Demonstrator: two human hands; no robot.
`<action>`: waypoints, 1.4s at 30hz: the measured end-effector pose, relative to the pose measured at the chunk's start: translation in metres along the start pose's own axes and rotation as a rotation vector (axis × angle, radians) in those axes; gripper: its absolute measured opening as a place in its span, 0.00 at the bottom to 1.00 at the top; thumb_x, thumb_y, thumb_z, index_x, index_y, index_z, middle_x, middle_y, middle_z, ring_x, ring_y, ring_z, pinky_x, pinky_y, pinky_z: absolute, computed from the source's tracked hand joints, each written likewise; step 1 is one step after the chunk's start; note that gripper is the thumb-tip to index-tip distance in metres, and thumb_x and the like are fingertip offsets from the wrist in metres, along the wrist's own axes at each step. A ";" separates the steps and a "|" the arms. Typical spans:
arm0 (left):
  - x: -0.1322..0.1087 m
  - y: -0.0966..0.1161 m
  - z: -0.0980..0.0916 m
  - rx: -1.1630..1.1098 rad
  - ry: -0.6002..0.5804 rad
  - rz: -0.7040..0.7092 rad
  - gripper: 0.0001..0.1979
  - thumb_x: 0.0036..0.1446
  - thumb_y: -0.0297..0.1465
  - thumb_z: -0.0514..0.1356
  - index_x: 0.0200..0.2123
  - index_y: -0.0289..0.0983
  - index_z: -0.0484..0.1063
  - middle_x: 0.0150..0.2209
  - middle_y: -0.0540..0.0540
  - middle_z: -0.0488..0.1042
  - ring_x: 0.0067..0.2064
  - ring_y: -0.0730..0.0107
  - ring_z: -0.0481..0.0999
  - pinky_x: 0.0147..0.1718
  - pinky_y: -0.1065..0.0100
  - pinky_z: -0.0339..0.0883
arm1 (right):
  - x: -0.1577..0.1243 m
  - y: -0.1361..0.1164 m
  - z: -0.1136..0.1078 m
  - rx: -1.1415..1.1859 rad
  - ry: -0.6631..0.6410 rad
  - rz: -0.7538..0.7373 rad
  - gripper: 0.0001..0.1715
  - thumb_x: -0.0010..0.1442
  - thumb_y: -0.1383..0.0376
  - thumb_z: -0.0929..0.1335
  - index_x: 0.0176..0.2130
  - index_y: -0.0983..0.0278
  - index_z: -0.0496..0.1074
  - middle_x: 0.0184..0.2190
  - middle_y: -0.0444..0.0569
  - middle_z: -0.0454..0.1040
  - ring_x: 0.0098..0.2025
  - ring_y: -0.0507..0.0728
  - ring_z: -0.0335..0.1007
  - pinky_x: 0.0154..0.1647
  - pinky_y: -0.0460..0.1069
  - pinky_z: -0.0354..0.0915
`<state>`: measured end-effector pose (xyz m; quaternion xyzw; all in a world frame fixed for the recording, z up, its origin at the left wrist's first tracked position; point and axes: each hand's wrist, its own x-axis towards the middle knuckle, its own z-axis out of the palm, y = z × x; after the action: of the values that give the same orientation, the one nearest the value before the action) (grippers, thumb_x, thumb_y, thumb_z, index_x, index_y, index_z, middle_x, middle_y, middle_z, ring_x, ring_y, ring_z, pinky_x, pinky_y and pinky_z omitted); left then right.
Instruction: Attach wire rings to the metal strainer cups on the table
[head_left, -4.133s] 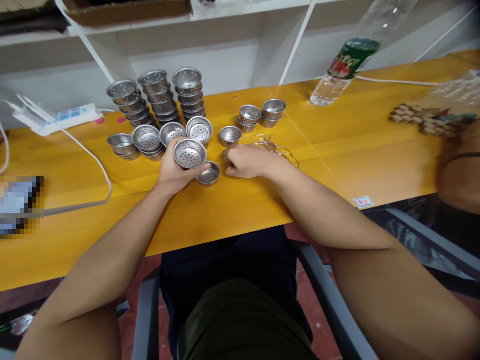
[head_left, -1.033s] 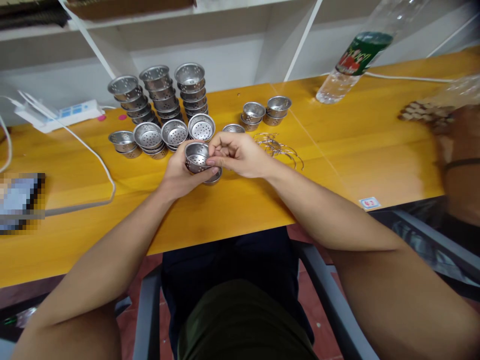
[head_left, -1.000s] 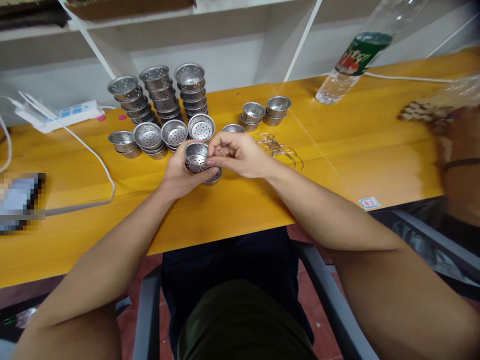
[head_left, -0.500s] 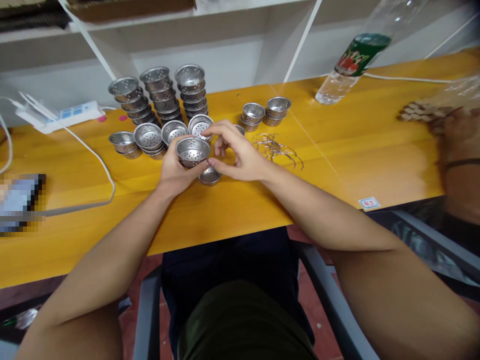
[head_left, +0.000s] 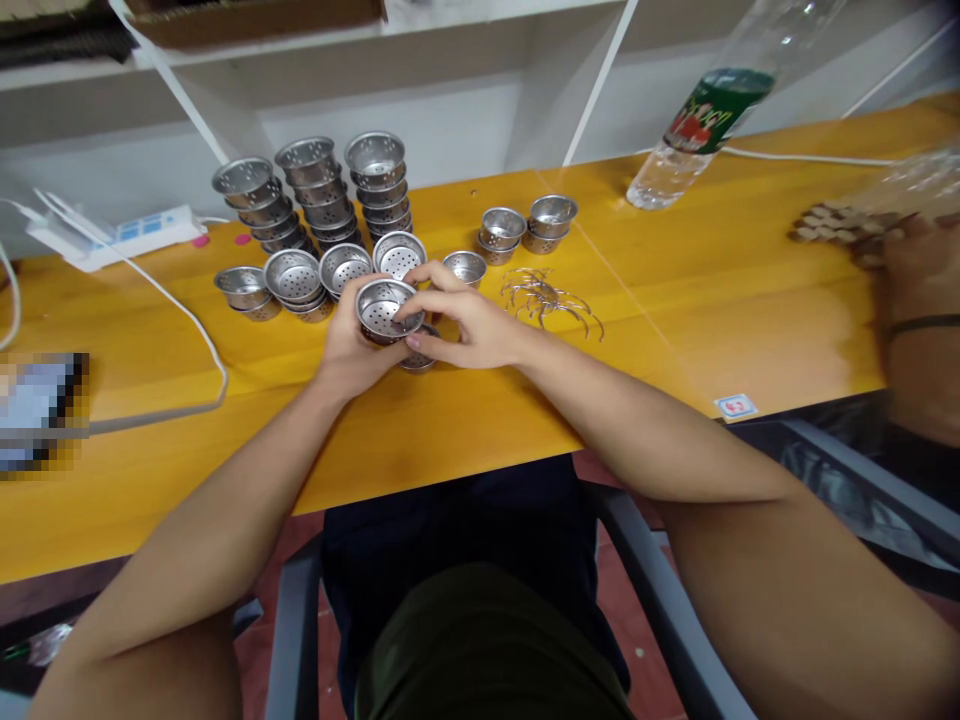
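My left hand [head_left: 347, 338] is wrapped round a small perforated metal cup [head_left: 381, 308], holding it tilted toward me above the table. At the cup's right rim is my right hand [head_left: 474, 325], its thumb on the outside and its fingertips reaching over the inside. Whether a thin wire sits between those fingers cannot be made out. Another metal cup [head_left: 418, 355] stands partly hidden beneath the hands. To the right lies a loose pile of curved wire handles [head_left: 551, 298]. One more cup [head_left: 465, 267] stands just behind my right hand.
Several stacks of perforated cups [head_left: 309, 185] stand at the back left, with lower ones in front. Two short stacks [head_left: 553, 215] stand further right. Around are a plastic bottle [head_left: 694, 130], a power strip [head_left: 124, 235] with cables, a phone [head_left: 41, 405] and another person's hand [head_left: 926, 260].
My right fingers have moved from above the cup's far rim down into its opening. The held cup has shifted slightly right and down, and a cup behind my right hand shows more.
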<state>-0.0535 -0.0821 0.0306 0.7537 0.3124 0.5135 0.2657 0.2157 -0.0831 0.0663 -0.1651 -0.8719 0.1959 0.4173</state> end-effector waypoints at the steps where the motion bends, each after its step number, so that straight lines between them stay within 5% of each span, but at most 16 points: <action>1: 0.000 0.001 0.001 0.000 -0.019 -0.013 0.54 0.62 0.73 0.84 0.76 0.52 0.71 0.68 0.43 0.88 0.66 0.44 0.95 0.62 0.44 0.93 | 0.000 0.001 -0.001 -0.006 0.022 -0.009 0.20 0.87 0.48 0.76 0.63 0.59 0.87 0.70 0.63 0.77 0.74 0.73 0.78 0.82 0.72 0.76; 6: 0.000 0.005 0.002 -0.022 -0.048 -0.018 0.60 0.61 0.68 0.87 0.82 0.54 0.64 0.82 0.37 0.80 0.74 0.44 0.90 0.65 0.45 0.92 | 0.002 0.022 -0.033 -0.123 0.285 0.088 0.27 0.82 0.37 0.79 0.57 0.55 0.89 0.66 0.63 0.82 0.73 0.77 0.79 0.81 0.77 0.79; 10: 0.002 0.014 -0.002 0.071 -0.088 -0.064 0.38 0.68 0.54 0.85 0.72 0.47 0.79 0.71 0.36 0.88 0.65 0.49 0.92 0.66 0.46 0.91 | -0.004 0.059 -0.072 -0.234 0.531 0.252 0.34 0.79 0.30 0.80 0.58 0.54 0.88 0.67 0.63 0.81 0.71 0.76 0.80 0.77 0.74 0.84; 14: 0.003 0.022 -0.005 0.101 -0.098 -0.031 0.26 0.73 0.47 0.81 0.66 0.45 0.85 0.65 0.37 0.89 0.59 0.53 0.93 0.62 0.50 0.91 | -0.007 0.074 -0.081 -0.375 0.381 0.439 0.27 0.84 0.35 0.77 0.57 0.54 0.88 0.73 0.65 0.82 0.71 0.76 0.82 0.81 0.75 0.82; 20: 0.005 0.022 -0.007 0.128 -0.102 0.010 0.24 0.77 0.50 0.79 0.65 0.44 0.86 0.63 0.38 0.89 0.56 0.55 0.92 0.59 0.51 0.91 | 0.006 0.072 -0.055 -0.538 0.217 0.618 0.17 0.88 0.51 0.72 0.62 0.54 0.89 0.79 0.59 0.82 0.75 0.75 0.84 0.86 0.71 0.80; 31: 0.006 0.022 -0.005 0.120 -0.140 0.030 0.21 0.79 0.46 0.78 0.65 0.43 0.86 0.60 0.39 0.89 0.54 0.58 0.92 0.58 0.55 0.91 | 0.012 0.079 -0.039 -0.616 0.155 0.705 0.16 0.88 0.63 0.69 0.59 0.63 0.88 0.79 0.66 0.76 0.77 0.75 0.84 0.87 0.68 0.76; 42: 0.007 0.024 -0.006 0.130 -0.165 0.036 0.20 0.81 0.49 0.77 0.64 0.42 0.87 0.60 0.39 0.90 0.53 0.59 0.92 0.58 0.55 0.90 | 0.011 0.076 -0.040 -0.624 0.124 0.671 0.24 0.88 0.60 0.65 0.66 0.55 0.89 0.75 0.62 0.80 0.72 0.74 0.83 0.83 0.70 0.81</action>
<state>-0.0525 -0.0926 0.0543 0.8146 0.3086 0.4329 0.2319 0.2507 -0.0040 0.0602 -0.5674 -0.7609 0.0383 0.3124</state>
